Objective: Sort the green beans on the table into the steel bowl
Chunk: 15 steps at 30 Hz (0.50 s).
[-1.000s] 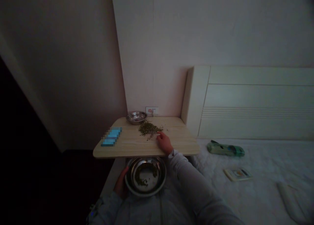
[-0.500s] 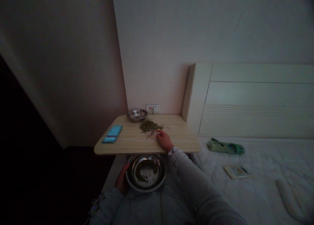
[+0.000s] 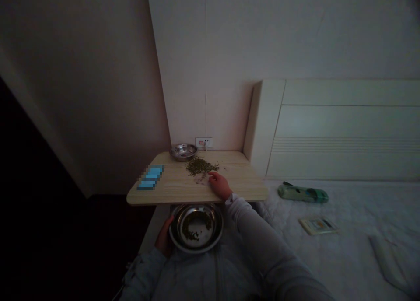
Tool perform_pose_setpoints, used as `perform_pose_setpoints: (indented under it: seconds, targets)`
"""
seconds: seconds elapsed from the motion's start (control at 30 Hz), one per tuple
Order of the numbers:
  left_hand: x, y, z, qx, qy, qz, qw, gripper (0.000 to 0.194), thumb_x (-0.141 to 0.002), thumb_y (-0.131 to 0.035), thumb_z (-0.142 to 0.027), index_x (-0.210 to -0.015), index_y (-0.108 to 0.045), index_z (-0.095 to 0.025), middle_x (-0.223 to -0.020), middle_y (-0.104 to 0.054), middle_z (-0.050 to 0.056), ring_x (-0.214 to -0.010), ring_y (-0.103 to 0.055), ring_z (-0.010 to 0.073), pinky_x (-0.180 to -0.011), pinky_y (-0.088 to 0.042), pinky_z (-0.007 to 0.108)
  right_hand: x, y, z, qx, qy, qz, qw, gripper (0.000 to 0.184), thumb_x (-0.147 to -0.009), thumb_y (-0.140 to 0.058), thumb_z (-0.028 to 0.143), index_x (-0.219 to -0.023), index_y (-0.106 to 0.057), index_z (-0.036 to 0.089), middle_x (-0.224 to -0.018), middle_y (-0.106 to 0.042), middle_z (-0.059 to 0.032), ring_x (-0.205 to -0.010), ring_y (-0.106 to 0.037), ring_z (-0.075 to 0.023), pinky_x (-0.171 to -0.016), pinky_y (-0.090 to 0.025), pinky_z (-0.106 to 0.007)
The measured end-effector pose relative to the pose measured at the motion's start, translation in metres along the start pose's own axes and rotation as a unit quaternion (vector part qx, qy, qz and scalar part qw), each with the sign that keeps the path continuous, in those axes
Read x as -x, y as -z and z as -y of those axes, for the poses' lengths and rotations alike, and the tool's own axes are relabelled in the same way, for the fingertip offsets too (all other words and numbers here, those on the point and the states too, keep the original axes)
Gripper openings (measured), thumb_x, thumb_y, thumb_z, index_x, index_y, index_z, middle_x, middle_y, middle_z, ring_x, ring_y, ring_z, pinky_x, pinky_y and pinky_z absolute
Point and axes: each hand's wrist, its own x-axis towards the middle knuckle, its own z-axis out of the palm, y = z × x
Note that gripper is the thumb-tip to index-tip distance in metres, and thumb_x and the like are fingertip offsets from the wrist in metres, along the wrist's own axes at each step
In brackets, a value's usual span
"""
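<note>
1. The left hand (image 3: 164, 237) is clenched round the rim of a large steel bowl (image 3: 216, 235), which sits below the surface's near edge, with green bits (image 3: 193, 233) scattered inside.
2. The right hand (image 3: 219, 185) rests on the surface (image 3: 236, 178) near its front edge, curled at the lower edge of a loose pile of dark green bits (image 3: 198, 166). Whether it pinches any is too small to tell.
3. Open surface lies to the pile's right and between it and a pixelated blue object (image 3: 151, 177) near the left edge.
4. A small steel bowl (image 3: 183, 152) sits at the back edge, just beside a wall socket (image 3: 204, 142).
5. On the bed (image 3: 344, 257) lie a green pouch (image 3: 303, 194) and a printed card (image 3: 318, 225), its print unreadable.
6. Compared with the earlier frame, the whole scene sits slightly higher in view; the right hand stays at the pile.
</note>
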Motion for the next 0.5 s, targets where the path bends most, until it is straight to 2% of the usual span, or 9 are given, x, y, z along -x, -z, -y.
perform_pose_setpoints:
  seconds: [0.13, 0.33, 0.5]
  targets:
    - [0.0019, -0.0025, -0.0011, 0.005, 0.000, -0.010, 1.000, 0.025, -0.070, -0.044, -0.023, -0.083, -0.062, -0.010, -0.079, -0.067, 0.010, -0.093, -0.052, 0.0223, -0.085, -0.036, 0.033, -0.0024, -0.0015, -0.0019, -0.007, 0.004, 0.004, 1.000, 0.028, -0.071, -0.041, 0.023, -0.097, -0.053, 0.021, -0.073, -0.059, -0.0006, -0.066, -0.051, -0.0109, -0.065, -0.036, -0.022]
    - [0.0001, -0.0016, 0.0006, -0.003, -0.028, -0.021, 0.999, 0.023, -0.071, -0.043, -0.023, -0.072, -0.063, -0.012, -0.072, -0.068, 0.008, -0.087, -0.056, 0.0217, -0.083, -0.037, 0.033, -0.0013, -0.0003, -0.0009, -0.017, 0.006, 0.001, 1.000, 0.030, -0.069, -0.042, 0.022, -0.097, -0.053, 0.020, -0.072, -0.058, -0.0002, -0.066, -0.050, -0.0107, -0.065, -0.036, -0.022]
    - [0.0010, -0.0023, 0.0010, -0.004, -0.024, -0.005, 1.000, 0.025, -0.072, -0.042, -0.024, -0.072, -0.063, -0.011, -0.073, -0.067, 0.009, -0.089, -0.055, 0.0216, -0.084, -0.036, 0.032, -0.0009, -0.0014, -0.0022, -0.038, -0.005, -0.005, 0.999, 0.030, -0.067, -0.043, 0.021, -0.096, -0.051, 0.018, -0.074, -0.057, -0.0008, -0.064, -0.049, -0.0099, -0.062, -0.036, -0.022]
